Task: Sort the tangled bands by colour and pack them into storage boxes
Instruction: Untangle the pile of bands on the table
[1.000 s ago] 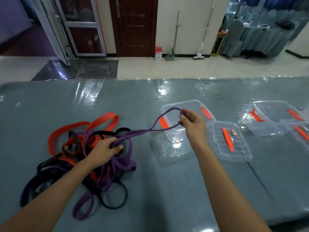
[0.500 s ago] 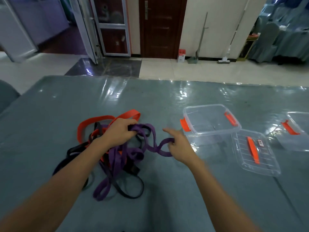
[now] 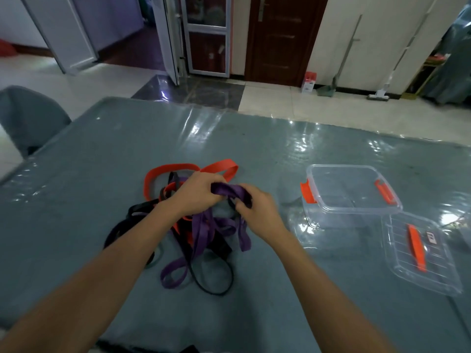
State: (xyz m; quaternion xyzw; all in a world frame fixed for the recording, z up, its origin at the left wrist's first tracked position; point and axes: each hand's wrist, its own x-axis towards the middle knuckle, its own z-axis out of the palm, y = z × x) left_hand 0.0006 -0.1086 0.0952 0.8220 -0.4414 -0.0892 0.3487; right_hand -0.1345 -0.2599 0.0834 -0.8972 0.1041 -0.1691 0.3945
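Head view shows, nearest to the person, the two forearms coming in from the near edge of the table (image 3: 254, 138). A second ago the right hand (image 3: 257, 210) held one end of the purple band (image 3: 224, 191) stretched out over the open box, well apart from the pile. Now both hands are together above the pile (image 3: 188, 225), which lies near the middle of the table, a little toward the left edge. The left hand (image 3: 196, 194) has its fingers curled round a gathered bunch of the purple band, and the right hand pinches the same band just beside it. I judge that the person is folding the pulled-out length into a bundle, so the first colour is close to being freed; part of the purple still hangs down into the tangle, so it is not yet separated.

Count, from near to far: one thin black loop (image 3: 216, 281) at the near side of the pile; purple strips, where I cannot tell if it is one band or more; black bands, number not clear; orange bands (image 3: 178, 169) at the far side, maybe two. Toward the right edge there is one lid (image 3: 420, 253) lying flat with an orange handle, and behind it one clear box (image 3: 351, 192) with two orange clips, with no band in it.
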